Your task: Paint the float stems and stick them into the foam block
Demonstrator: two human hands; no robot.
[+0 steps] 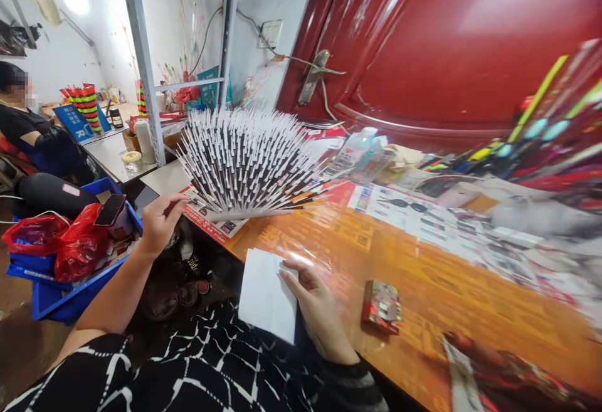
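My right hand [320,305] grips a small stack of white paper [269,293] between thumb and fingers, above the table's front edge. To the left, my left hand [162,222] has its thumb and fingertips pressed together. Whatever may be in that pinch is too small to make out. Just beyond my left hand, a dense fan of thin black sticks with white tips [249,161] spreads upward from the table. Its base lies partly on a red and white printed sheet [219,221].
A small patterned box [382,307] rests on the orange-brown table [324,236]. Blurred papers, bags and colourful rods line the back right. At left stand a blue crate [70,299] with red bags and a metal shelf post [143,61]. A person [32,123] sits at far left.
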